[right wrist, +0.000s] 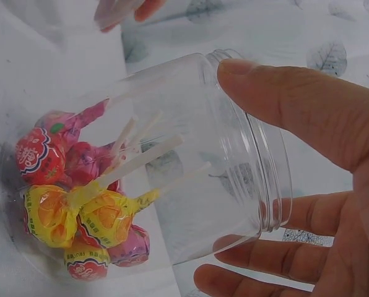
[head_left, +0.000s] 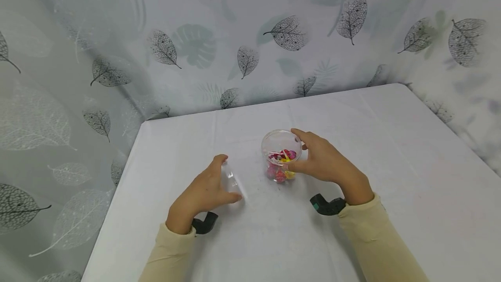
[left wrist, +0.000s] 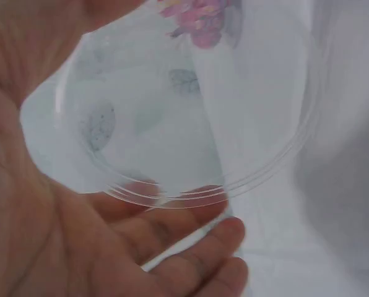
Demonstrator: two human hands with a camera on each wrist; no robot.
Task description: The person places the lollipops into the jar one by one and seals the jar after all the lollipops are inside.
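A clear round jar (head_left: 270, 160) stands uncovered on the white table, its screw-threaded mouth facing up. Several lollipops in red, pink and yellow wrappers (right wrist: 107, 216) lie at its bottom, white sticks pointing toward the mouth. My right hand (head_left: 328, 160) grips the jar near its neck, the thumb on one side and fingers around the other. To the left of the jar, my left hand (head_left: 203, 190) holds a clear round lid (head_left: 232, 180) by its edge, between thumb and fingers. In the left wrist view the lid's ridged rim (left wrist: 166, 201) crosses in front of the fingers.
A white cloth covers the table (head_left: 391, 151). Behind it and at the sides hangs a curtain (head_left: 242, 25) with a leaf print. Dark curved pieces are worn at the left wrist (head_left: 205, 223) and the right wrist (head_left: 328, 205), below the hands.
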